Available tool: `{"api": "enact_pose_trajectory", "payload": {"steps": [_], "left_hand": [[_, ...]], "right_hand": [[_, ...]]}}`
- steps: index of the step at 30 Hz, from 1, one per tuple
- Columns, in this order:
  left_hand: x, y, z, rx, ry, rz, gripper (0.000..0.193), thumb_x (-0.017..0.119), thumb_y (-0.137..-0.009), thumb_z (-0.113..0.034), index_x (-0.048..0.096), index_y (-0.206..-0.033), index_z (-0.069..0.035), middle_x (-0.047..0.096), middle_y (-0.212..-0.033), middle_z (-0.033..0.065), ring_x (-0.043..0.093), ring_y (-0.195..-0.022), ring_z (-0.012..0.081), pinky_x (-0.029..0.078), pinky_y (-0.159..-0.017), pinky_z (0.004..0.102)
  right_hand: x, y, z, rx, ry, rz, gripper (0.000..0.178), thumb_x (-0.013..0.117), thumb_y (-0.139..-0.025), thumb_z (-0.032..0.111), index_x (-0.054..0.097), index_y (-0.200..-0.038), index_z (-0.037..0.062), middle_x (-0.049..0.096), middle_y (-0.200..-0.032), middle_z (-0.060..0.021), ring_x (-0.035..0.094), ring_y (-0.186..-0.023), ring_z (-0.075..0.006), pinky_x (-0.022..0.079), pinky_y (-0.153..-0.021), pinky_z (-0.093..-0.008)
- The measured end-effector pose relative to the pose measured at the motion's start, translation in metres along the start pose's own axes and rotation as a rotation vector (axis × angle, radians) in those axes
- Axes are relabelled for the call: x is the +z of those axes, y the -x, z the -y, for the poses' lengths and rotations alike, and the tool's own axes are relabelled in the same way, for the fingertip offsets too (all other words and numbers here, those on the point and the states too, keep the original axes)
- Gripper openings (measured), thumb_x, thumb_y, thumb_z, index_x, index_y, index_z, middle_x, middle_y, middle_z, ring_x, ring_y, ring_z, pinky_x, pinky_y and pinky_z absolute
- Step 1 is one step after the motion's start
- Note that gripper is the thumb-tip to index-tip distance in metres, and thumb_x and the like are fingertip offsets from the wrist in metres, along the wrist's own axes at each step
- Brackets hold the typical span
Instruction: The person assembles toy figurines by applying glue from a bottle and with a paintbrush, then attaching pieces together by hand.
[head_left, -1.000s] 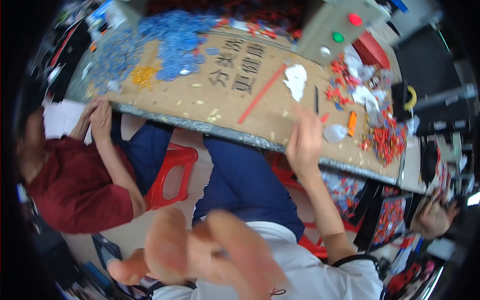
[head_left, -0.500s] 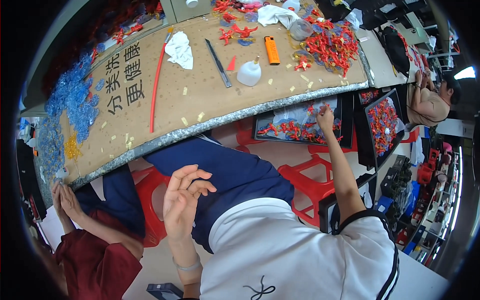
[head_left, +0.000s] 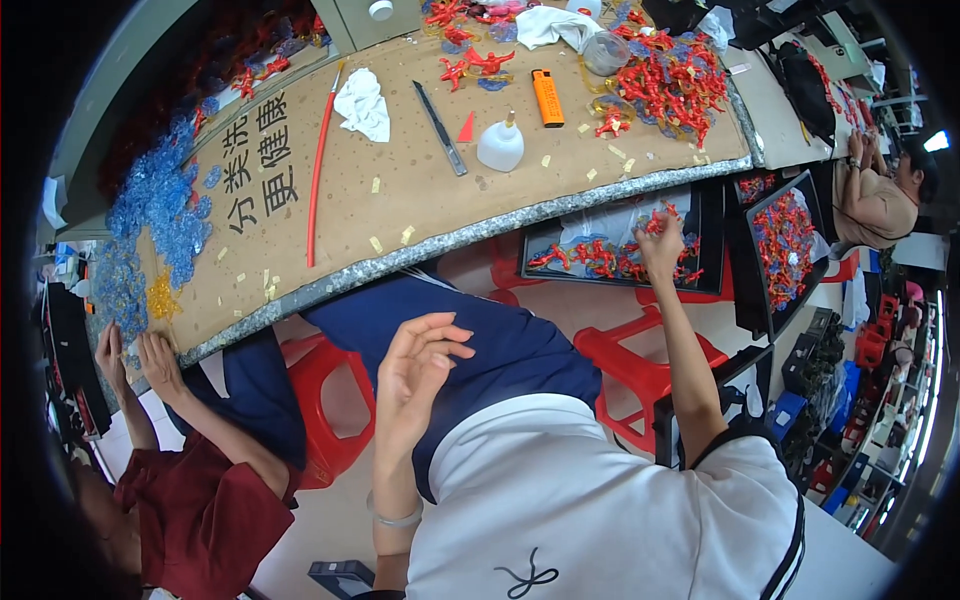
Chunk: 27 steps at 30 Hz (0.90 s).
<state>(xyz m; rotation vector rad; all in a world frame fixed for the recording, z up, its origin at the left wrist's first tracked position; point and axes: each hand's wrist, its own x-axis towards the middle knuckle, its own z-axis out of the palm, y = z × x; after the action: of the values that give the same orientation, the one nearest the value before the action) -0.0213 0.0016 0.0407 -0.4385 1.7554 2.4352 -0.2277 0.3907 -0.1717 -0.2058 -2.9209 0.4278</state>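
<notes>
Over the black tray (head_left: 527,266) below the table edge, my right hand (head_left: 660,252) is closed, with a small red plastic figure (head_left: 657,215) at its fingertips. More red figures (head_left: 595,257), mixed with a few blue pieces, lie in a row in that tray, partly on clear plastic film. My left hand (head_left: 415,365) is raised above my lap, its fingers loosely bent and apart, holding nothing. A silver bangle circles its wrist.
On the table (head_left: 370,205) lie a heap of red figures (head_left: 680,85), blue translucent pieces (head_left: 150,215), a craft knife (head_left: 440,128), an orange lighter (head_left: 547,98) and a white squeeze bottle (head_left: 501,146). A second filled tray (head_left: 783,250) stands at right. A co-worker (head_left: 200,510) sits at left.
My left hand has shifted to the right and its fingers have tilted over. My right hand has turned a little, and a red figure now shows clearly at its fingertips. The left co-worker's hands have parted.
</notes>
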Motion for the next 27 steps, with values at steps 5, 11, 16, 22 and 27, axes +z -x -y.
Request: {"api": "enact_pose_trajectory", "payload": {"steps": [5, 11, 16, 22, 27], "left_hand": [[0.008, -0.018, 0.016, 0.019, -0.022, 0.039, 0.043, 0.056, -0.093, -0.017, 0.045, -0.129, 0.003, 0.055, -0.123, 0.0155, 0.057, -0.110, 0.0223, 0.046, -0.090, 0.0305], [0.012, -0.021, 0.014, 0.106, -0.033, -0.037, 0.048, 0.056, -0.090, -0.002, 0.040, -0.135, -0.001, 0.057, -0.119, 0.0141, 0.059, -0.106, 0.0195, 0.051, -0.082, 0.0282], [-0.012, 0.000, 0.007, 0.053, 0.029, -0.231, 0.047, 0.052, -0.089, 0.001, 0.038, -0.134, -0.001, 0.065, -0.091, 0.0078, 0.060, -0.075, 0.0085, 0.050, -0.065, 0.0227], [-0.018, 0.013, 0.010, 0.138, -0.208, -0.369, 0.066, 0.058, -0.082, 0.003, 0.022, -0.138, 0.000, 0.062, -0.083, 0.0127, 0.054, -0.065, 0.0106, 0.043, -0.060, 0.0221], [-0.021, 0.017, 0.010, 0.171, -0.128, -0.397, 0.068, 0.058, -0.081, 0.005, 0.022, -0.138, -0.001, 0.062, -0.085, 0.0121, 0.052, -0.065, 0.0092, 0.042, -0.057, 0.0219]], "right_hand": [[-0.113, 0.065, 0.151, -0.153, -0.751, 0.287, 0.045, 0.078, -0.067, 0.003, 0.057, -0.107, 0.0002, 0.063, -0.095, -0.0097, 0.061, -0.077, -0.0135, 0.050, -0.067, -0.0263], [-0.168, 0.111, 0.285, -0.706, -0.843, 0.554, 0.053, 0.069, -0.066, -0.010, 0.056, -0.116, 0.0022, 0.057, -0.108, -0.0138, 0.061, -0.091, -0.0275, 0.052, -0.073, -0.0304], [-0.167, 0.108, 0.317, -0.652, -1.071, 1.022, 0.053, 0.066, -0.075, -0.005, 0.053, -0.126, 0.0021, 0.058, -0.114, -0.0125, 0.060, -0.100, -0.0207, 0.049, -0.083, -0.0312], [-0.136, 0.105, 0.340, -0.543, -0.926, 1.166, 0.016, 0.064, -0.089, 0.011, 0.070, -0.095, -0.0035, 0.066, -0.079, -0.0059, 0.060, -0.072, -0.0086, 0.047, -0.064, -0.0251], [-0.126, 0.108, 0.348, -0.187, -1.070, 1.350, 0.026, 0.071, -0.085, 0.021, 0.071, -0.075, -0.0030, 0.061, -0.064, -0.0037, 0.052, -0.059, -0.0070, 0.039, -0.054, -0.0234]]}}
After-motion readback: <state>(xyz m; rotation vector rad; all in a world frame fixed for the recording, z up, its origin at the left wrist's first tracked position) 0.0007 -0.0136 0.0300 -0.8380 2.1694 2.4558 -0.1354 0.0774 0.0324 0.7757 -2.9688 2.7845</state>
